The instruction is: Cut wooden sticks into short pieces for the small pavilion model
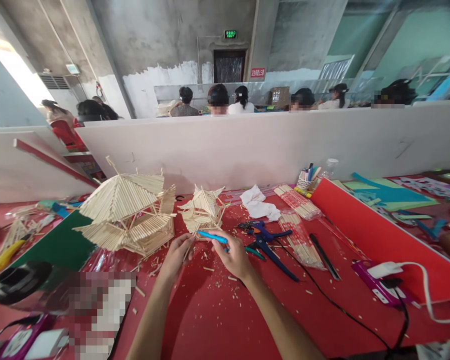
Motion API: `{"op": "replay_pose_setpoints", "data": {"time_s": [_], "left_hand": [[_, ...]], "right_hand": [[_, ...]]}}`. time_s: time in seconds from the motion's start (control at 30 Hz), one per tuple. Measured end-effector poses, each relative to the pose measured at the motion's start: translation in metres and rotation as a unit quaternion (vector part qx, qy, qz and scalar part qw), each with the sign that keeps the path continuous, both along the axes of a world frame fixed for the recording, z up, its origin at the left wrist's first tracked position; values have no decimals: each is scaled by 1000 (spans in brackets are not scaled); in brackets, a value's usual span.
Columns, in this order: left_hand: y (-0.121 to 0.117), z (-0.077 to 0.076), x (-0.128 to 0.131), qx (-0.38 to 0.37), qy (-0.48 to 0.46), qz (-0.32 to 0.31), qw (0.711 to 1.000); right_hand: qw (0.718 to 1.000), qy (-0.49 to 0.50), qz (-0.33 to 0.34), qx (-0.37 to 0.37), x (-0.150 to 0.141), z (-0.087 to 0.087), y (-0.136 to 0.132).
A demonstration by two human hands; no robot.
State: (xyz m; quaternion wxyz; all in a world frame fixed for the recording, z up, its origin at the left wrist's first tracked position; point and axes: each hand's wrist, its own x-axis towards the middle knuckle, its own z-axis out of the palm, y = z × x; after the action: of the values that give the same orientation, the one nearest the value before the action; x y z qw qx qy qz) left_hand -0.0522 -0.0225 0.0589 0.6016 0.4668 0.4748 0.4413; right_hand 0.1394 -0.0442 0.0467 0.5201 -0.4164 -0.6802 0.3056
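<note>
My right hand (pixel 232 254) is closed round a bright blue pen (pixel 213 236), its tip pointing left toward my other hand. My left hand (pixel 178 256) is closed in a pinch on a short wooden stick (pixel 188 246), just left of the pen tip; whether they touch I cannot tell. Right behind both hands stands a small pavilion model (pixel 204 205) built of thin wooden sticks. To its left is a larger stick pavilion (pixel 123 202) with a wide sloping roof. Stick scraps (pixel 219 287) are scattered on the red tabletop (pixel 195 330) below my hands.
Blue-handled pliers (pixel 272 257) and a black cable lie to the right, near packs of sticks (pixel 302 237) and white tissue (pixel 260 202). A red board (pixel 382 240) and purple power strip (pixel 382 287) stand farther right. A white partition (pixel 247 150) closes off the back; people sit beyond it.
</note>
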Motion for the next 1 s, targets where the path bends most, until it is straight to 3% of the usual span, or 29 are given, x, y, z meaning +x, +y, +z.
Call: {"op": "replay_pose_setpoints", "data": {"time_s": [0.5,0.63,0.87,0.93,1.0], "left_hand": [[0,1,-2,3,10,-10,1000],[-4,6,-8,10,44,-80,996],[-13,6,-16,32,102,-282,953],[-13,-2,-7,77,146,-264,950],[-14,-12,8,128,193,-183,955]], "right_hand": [[998,58,-22,-4,20,2,-5],[996,85,-16,-1,47,5,-6],[995,-7,66,-78,104,15,-1],[992,-68,65,-83,111,13,3],[986,-145,50,-71,113,9,7]]}}
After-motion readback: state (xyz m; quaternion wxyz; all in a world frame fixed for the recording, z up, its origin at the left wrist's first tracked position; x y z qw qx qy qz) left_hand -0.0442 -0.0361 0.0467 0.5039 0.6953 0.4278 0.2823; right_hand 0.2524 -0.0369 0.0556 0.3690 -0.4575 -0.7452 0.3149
